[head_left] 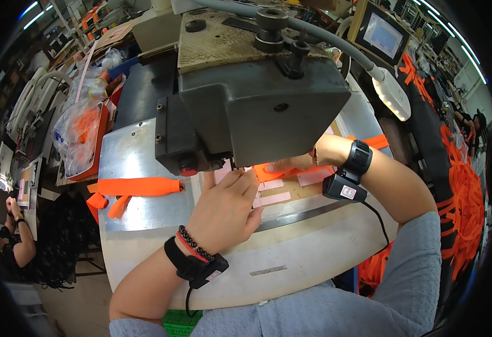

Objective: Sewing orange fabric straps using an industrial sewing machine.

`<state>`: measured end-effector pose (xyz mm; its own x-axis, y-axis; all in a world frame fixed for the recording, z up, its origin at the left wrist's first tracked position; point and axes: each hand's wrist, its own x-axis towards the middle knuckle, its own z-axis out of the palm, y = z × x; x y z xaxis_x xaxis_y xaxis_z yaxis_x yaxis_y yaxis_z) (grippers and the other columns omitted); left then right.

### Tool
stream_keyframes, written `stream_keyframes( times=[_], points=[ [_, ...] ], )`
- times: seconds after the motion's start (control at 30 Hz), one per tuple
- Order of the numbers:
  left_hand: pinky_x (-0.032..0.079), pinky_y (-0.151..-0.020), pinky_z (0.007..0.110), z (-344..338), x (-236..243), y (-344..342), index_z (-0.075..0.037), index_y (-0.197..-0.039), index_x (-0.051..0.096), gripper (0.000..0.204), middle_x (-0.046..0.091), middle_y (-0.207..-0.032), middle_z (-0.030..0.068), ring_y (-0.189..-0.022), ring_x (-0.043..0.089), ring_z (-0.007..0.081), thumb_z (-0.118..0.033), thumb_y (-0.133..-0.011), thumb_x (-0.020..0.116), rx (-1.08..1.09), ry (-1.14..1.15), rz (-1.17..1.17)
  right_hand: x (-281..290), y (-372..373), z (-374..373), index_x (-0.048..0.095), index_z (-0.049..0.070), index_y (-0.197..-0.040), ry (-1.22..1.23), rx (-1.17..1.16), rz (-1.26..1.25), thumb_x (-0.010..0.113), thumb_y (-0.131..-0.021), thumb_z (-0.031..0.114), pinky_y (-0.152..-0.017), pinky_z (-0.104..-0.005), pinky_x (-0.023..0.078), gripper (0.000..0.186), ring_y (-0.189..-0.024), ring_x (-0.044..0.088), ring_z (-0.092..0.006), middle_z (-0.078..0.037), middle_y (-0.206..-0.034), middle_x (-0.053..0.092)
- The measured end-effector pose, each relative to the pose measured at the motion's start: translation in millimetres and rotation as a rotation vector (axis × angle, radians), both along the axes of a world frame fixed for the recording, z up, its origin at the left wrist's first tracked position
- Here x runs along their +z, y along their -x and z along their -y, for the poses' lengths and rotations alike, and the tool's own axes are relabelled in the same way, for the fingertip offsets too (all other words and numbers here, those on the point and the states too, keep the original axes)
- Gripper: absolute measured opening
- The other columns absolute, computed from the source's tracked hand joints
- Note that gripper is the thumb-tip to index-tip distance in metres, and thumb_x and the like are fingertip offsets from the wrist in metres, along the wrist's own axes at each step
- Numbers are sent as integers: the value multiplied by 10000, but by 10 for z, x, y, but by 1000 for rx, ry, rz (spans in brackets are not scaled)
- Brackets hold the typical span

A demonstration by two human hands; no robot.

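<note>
My left hand point(223, 213) rests at the front of the dark machine head point(268, 109), fingers extended and slightly bent over a pink-and-tan template point(274, 196) beside a bright orange strip point(265, 174). My right hand point(305, 154) reaches in from the right, partly behind the machine head, with a finger or thumb lying on that strip; its other fingers are hidden. More orange strips point(136, 185) lie on the metal plate point(128, 151) to the left, and another orange piece point(375, 140) sticks out at the right.
A red box point(94, 154) of bagged items stands left. A lamp point(392, 95) and screen point(380, 36) overhang the right, near heaps of orange strips point(459, 202). A co-worker point(18, 238) sits at another machine on the far left; another person point(473, 126) is far right.
</note>
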<state>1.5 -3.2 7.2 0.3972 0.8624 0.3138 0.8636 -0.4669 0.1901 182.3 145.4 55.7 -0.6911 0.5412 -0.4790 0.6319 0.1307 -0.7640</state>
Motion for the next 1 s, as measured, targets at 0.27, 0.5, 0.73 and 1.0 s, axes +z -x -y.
stream_keyframes(
  times=[0.27, 0.5, 0.73, 1.0],
  points=[
    [352, -965, 535, -3, 47, -11, -20, -1118, 638, 417, 631, -1157, 94, -1143, 558, 259, -255, -780, 700, 7, 34, -34, -76, 49, -76, 590, -23, -1124, -48, 64, 113, 775, -800, 153, -529, -286, 544, 413, -611, 646, -151, -116, -934, 639],
    [341, -991, 563, 0, 55, -13, -18, -1126, 633, 417, 628, -1170, 103, -1149, 564, 260, -242, -780, 696, 15, 54, -14, -41, 50, -40, 602, -26, -1034, 15, 1, 63, 750, -787, 132, -529, -285, 535, 328, -605, 649, -155, -81, -821, 619],
    [349, -984, 577, 1, 57, -12, -28, -1130, 631, 411, 629, -1183, 96, -1162, 564, 264, -238, -783, 695, 11, 40, -17, -112, 66, -93, 611, -19, -862, -90, 74, 62, 738, -754, 99, -541, -282, 513, 204, -591, 607, -144, -68, -748, 624],
    [349, -977, 551, -7, 153, 41, -63, -1094, 664, 341, 641, -1174, 61, -1151, 574, 260, -215, -791, 697, 118, 139, -46, -116, 113, -141, 639, -5, -793, -106, 141, 168, 743, -760, 134, -514, -296, 494, 177, -551, 589, -139, -67, -702, 648]
  ],
)
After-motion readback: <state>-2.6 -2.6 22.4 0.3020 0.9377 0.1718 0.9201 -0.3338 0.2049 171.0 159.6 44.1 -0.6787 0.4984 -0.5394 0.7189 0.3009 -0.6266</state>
